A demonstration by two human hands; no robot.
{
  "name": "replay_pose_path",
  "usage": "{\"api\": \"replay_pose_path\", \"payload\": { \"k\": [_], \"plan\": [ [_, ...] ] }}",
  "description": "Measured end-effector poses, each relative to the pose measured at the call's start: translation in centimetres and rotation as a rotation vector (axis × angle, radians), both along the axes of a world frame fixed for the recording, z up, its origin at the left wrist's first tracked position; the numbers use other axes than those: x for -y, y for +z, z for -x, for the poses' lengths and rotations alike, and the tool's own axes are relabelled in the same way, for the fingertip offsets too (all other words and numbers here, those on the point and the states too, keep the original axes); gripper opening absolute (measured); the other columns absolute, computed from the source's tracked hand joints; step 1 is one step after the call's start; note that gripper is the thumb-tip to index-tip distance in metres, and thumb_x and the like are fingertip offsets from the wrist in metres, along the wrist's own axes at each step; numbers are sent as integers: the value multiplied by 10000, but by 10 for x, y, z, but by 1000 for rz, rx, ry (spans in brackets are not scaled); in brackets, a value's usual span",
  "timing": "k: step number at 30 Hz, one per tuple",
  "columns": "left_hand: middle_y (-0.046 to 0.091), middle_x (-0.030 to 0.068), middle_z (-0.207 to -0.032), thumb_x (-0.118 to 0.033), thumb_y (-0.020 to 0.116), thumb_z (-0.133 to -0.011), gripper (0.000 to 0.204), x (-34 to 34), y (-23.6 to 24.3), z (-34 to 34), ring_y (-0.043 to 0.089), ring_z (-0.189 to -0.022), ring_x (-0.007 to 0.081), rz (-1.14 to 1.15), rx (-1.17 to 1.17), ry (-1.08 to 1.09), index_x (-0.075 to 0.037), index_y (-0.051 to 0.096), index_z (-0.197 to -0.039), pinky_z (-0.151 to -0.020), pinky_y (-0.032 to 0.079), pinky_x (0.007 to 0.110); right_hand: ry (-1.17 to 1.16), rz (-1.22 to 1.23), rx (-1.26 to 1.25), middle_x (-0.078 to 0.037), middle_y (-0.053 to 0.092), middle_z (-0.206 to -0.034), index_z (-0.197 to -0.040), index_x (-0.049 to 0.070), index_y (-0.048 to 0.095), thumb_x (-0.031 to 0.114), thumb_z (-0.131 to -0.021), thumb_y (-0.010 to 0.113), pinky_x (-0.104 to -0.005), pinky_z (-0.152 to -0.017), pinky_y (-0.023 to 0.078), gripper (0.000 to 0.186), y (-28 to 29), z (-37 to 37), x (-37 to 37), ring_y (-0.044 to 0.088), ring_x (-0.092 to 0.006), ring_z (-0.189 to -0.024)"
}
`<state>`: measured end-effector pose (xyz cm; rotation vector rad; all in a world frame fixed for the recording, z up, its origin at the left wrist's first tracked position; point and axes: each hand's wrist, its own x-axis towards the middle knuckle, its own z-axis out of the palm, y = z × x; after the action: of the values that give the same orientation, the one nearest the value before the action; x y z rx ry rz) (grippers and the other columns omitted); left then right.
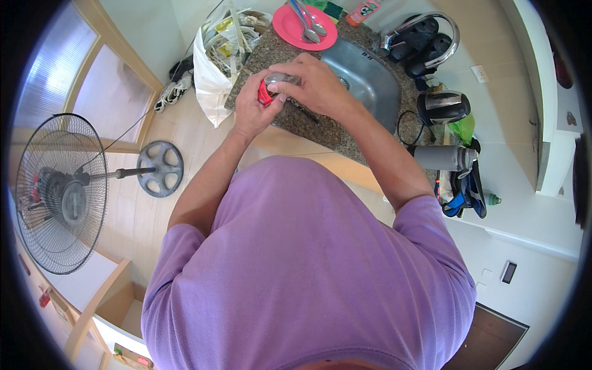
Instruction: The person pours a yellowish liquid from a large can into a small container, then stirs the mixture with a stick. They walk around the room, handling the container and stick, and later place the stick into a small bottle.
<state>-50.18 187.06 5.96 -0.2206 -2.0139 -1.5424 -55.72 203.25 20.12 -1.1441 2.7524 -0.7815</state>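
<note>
Both of my hands meet over the counter, left of the sink. My left hand (pixel 251 108) is closed around a small red object (pixel 265 94), whose exact kind I cannot make out. Against its top lies a rounded grey piece (pixel 285 78), gripped by the fingers and thumb of my right hand (pixel 316 89). Whether the two pieces are joined cannot be seen, as my fingers cover much of them. Just below my right hand, a thin dark item (pixel 304 112) lies on the speckled granite counter (pixel 336 132).
A pink plate (pixel 288 24) with spoons (pixel 311 35) sits behind my hands. The steel sink (pixel 379 92) and faucet (pixel 453 46) are right, with a kettle (pixel 443 107) and grey bottle (pixel 436 158) beyond. A white bag (pixel 209 92) and standing fan (pixel 68 194) are left.
</note>
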Motion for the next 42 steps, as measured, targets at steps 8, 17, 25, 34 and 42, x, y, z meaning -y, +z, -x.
{"api": "replay_pose_path", "payload": {
  "k": [8,17,25,34,42],
  "plan": [
    [688,178,-1190,-223,863,-812,657,4,-1,0,702,-1078,355,-32,-34,-38,-27,600,-1382,-956,555,424,-28,16,70,-159,651,-994,-1268,180,785,454,-930,785,-456,-891,525,435,2,0,4,650,-351,-988],
    [669,175,-1226,-169,863,-784,678,0,-8,-2,695,-1103,327,-99,-10,-34,-27,596,-1391,-980,550,409,-31,77,22,-178,649,-1082,-1294,202,778,418,-927,795,-466,-861,568,426,-13,-9,4,688,-362,-969],
    [666,160,-1180,-176,865,-780,672,-3,-4,-1,694,-1065,309,-53,-35,-42,-33,599,-1381,-942,561,396,-64,93,-11,-182,654,-1107,-1319,208,772,427,-935,781,-464,-866,575,442,-16,-14,-7,695,-359,-971],
    [662,156,-1216,-159,841,-765,691,1,-5,0,675,-1093,294,33,-50,-55,-11,574,-1384,-975,541,394,-134,32,-76,-182,643,-1178,-1312,162,753,392,-946,756,-465,-874,585,433,-19,-25,2,709,-380,-979],
    [653,158,-1189,-142,904,-691,740,4,-8,-1,682,-1068,345,64,-29,4,-48,593,-1357,-928,557,425,20,93,41,-193,642,-1145,-1200,72,741,207,-909,769,-471,-929,551,322,-6,-22,9,664,-400,-1051]
  ]
}}
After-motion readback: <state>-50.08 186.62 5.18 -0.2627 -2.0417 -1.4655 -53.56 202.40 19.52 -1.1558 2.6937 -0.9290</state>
